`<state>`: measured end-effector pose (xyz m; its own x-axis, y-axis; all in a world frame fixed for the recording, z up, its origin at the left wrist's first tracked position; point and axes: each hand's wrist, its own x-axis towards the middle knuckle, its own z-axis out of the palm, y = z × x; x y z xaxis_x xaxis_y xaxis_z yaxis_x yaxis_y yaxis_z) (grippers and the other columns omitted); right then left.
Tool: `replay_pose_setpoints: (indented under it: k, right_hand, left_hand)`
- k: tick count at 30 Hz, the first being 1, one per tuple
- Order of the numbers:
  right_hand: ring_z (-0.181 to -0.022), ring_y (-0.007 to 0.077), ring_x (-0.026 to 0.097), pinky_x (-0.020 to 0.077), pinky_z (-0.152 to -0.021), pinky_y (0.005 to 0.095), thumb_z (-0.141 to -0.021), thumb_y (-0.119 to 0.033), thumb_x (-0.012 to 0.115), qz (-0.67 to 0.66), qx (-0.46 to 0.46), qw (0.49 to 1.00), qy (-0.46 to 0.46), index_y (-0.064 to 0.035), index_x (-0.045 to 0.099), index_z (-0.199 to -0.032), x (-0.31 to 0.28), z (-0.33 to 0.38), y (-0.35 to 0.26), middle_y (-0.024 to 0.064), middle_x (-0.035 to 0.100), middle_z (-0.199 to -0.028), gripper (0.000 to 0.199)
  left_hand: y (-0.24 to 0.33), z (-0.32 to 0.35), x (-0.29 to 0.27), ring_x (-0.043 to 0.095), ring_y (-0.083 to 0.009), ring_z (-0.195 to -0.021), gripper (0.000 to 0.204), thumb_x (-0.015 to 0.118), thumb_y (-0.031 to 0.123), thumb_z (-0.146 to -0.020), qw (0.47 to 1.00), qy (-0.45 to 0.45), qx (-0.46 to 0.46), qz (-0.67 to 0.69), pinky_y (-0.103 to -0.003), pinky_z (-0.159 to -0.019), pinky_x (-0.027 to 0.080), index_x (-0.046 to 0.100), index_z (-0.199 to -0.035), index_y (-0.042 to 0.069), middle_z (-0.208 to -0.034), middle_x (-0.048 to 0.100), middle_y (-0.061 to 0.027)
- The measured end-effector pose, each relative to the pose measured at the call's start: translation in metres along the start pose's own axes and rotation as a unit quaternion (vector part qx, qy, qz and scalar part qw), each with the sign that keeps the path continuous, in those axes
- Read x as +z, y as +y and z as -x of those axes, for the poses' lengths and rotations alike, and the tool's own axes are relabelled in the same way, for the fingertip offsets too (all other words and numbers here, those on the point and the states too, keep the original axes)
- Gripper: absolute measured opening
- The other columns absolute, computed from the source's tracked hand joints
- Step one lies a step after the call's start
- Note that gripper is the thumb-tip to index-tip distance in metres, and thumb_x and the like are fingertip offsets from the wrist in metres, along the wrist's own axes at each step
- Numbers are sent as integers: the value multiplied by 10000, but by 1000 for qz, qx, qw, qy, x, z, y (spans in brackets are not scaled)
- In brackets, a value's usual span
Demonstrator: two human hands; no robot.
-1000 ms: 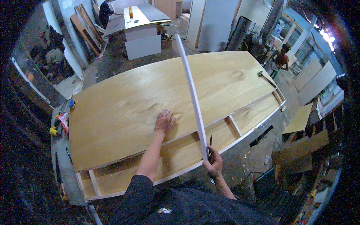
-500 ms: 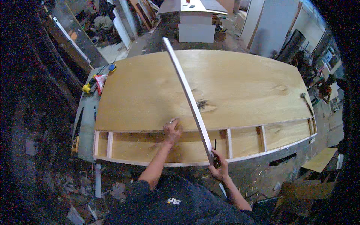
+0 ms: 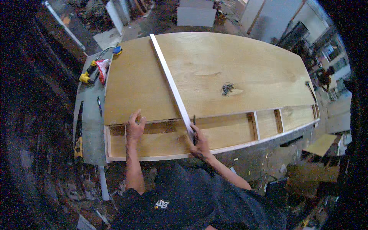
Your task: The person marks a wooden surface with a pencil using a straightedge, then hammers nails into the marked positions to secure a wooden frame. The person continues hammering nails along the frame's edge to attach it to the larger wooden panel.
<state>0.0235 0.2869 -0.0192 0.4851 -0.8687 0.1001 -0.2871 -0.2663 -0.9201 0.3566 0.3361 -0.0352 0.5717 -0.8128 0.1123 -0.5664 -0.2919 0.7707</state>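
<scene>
A plywood sheet [image 3: 134, 84] lies over a shallow wooden frame [image 3: 172, 156], whose open strip with crosspieces faces me. My right hand [image 3: 201, 145] is closed around the near end of a long, pale, straight bar [image 3: 168, 76], which slants across the sheet to its far edge. A slim dark pointed item [image 3: 194, 120] sticks up from the same hand; its kind is unclear. At the sheet's near edge, towards the left, my left hand [image 3: 134, 128] has its fingers apart and holds nothing. Right of the bar rests a small pile of nails [image 3: 227, 89].
A hammer [image 3: 309, 89] lies at the sheet's right end. On the grey surface [image 3: 90, 126] at left are a yellow-and-black power tool [image 3: 87, 76], a red-and-white bag [image 3: 102, 68], a pen [image 3: 99, 106] and a yellow-handled saw [image 3: 78, 146]. A cardboard box [image 3: 312, 176] stands low right.
My left hand has moved left along the sheet's edge and its fingers have opened. My right hand has carried the bar leftwards over the sheet. The view has shifted too.
</scene>
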Motion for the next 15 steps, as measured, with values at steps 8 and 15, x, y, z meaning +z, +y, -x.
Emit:
replay_pose_setpoints:
  k: [8,15]
  right_hand:
    - [-1220,384,560,449,-1055,445,-829,-202,795,85,-46,995,23,-26,479,-1409,38,4,-28,228,591,-1293,684]
    - [-976,322,660,551,-833,401,-846,-222,790,111,-32,993,17,-94,532,-1374,42,25,-7,173,641,-1171,601]
  left_hand:
    - [20,-51,47,587,-422,-1194,687,700,424,-862,985,-89,138,-48,-496,-1031,455,550,-1385,4,-1290,613,-276]
    - [49,-70,84,485,-397,-1336,840,691,469,-848,968,-152,167,-109,-535,-1143,307,404,-1522,58,-1490,494,-207]
